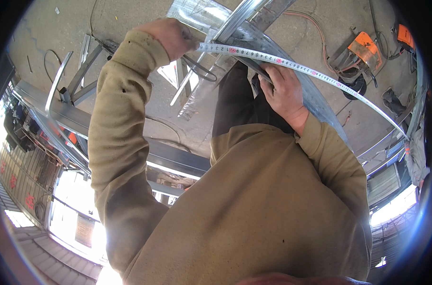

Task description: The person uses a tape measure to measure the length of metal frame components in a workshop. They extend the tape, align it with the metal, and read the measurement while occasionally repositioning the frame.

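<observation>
My left hand (pixel 172 39) is closed around a tape measure, whose case is mostly hidden by the fingers. A dark strap loop (pixel 204 70) hangs beside that hand. From it the white tape blade (pixel 315 73) runs out in a long curve to the right, over the metal beams. My right hand (pixel 285 92) lies below the blade, its fingers bent over the edge of a dark metal bar (pixel 254 65). Under and beside it stretches a shiny galvanized steel beam (pixel 315 102), crossed by other metal pieces near my left hand.
Orange-cased equipment (pixel 365 50) with cables and a reddish hose (pixel 315 23) lies on the concrete floor at the right. Grey clothing of what seems another person (pixel 417 159) shows near the blade's far end. Steel profiles (pixel 59 107) are stacked at the left.
</observation>
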Motion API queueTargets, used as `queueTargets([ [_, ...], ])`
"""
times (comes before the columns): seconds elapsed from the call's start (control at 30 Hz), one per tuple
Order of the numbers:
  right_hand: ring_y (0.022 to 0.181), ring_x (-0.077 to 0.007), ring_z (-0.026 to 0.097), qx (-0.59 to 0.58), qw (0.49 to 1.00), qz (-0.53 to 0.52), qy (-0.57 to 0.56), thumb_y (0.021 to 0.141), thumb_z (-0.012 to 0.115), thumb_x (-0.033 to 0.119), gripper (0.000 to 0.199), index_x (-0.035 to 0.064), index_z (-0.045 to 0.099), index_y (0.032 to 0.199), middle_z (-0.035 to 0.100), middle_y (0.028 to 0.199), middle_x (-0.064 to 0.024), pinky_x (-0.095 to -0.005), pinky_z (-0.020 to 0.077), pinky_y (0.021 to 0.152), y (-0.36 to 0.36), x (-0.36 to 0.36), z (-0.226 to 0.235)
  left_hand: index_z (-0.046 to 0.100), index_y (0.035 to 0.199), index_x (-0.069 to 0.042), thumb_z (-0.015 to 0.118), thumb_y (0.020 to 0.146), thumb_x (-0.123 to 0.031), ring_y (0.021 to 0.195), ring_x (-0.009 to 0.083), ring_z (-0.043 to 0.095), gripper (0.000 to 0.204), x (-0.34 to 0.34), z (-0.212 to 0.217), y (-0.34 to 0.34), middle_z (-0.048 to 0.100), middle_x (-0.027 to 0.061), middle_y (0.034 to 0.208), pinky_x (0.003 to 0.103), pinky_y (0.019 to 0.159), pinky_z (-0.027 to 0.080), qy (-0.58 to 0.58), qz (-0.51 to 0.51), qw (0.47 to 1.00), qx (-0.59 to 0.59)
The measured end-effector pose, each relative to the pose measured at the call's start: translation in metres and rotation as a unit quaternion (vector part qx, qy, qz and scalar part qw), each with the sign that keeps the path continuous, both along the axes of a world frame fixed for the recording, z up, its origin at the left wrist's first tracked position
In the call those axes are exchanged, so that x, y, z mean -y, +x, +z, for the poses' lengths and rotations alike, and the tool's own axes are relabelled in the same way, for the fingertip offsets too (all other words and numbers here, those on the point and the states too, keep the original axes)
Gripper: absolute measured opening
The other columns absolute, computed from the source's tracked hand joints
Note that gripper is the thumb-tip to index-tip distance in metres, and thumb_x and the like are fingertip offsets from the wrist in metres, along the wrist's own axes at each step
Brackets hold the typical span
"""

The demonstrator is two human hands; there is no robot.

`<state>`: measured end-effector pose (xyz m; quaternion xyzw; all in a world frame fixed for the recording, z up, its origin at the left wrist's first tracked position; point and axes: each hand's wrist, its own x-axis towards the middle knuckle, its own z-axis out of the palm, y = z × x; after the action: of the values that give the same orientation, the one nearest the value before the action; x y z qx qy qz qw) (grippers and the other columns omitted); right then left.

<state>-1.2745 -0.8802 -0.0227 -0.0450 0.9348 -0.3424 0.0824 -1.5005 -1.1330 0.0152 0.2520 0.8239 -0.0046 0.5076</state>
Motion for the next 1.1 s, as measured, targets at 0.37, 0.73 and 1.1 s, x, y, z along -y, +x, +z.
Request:
queueTargets([
  [0.37,0.097,-0.0334,0.063,-0.028,1.000,-0.012,-0.002,0.083,0.075,0.011,0.031,0.0073,0.066,0.113,0.066,0.105,-0.0107,-0.0438,0.0526,0.085,0.0009,0.0014,-0.0024,0.081,0.103,-0.009,0.069,0.095,-0.041,0.063,0.0228,0.066,0.036,-0.0051,0.0007,0.0011,0.075,0.0110,0.078,0.038,0.066,0.055,-0.013,-0.002,1.000,-0.008],
  [0.73,0.098,-0.0332,0.063,-0.024,1.000,-0.014,0.000,0.083,0.074,0.011,0.031,0.0074,0.066,0.113,0.066,0.104,-0.0106,-0.0437,0.0527,0.086,0.0005,0.0022,-0.0008,0.081,0.106,-0.008,0.068,0.096,-0.041,0.061,0.0219,0.064,0.037,-0.0078,0.0041,-0.0015,0.075,0.0110,0.078,0.038,0.065,0.054,-0.020,0.001,1.000,-0.001],
  [1.1,0.100,-0.0326,0.063,-0.026,1.000,-0.013,0.010,0.083,0.074,0.012,0.033,0.0078,0.066,0.114,0.066,0.104,-0.0108,-0.0435,0.0526,0.088,0.0027,0.0018,-0.0026,0.081,0.106,-0.009,0.066,0.096,-0.040,0.061,0.0221,0.064,0.036,-0.0067,0.0011,-0.0021,0.075,0.0116,0.079,0.038,0.065,0.054,-0.017,-0.007,1.000,-0.006],
])
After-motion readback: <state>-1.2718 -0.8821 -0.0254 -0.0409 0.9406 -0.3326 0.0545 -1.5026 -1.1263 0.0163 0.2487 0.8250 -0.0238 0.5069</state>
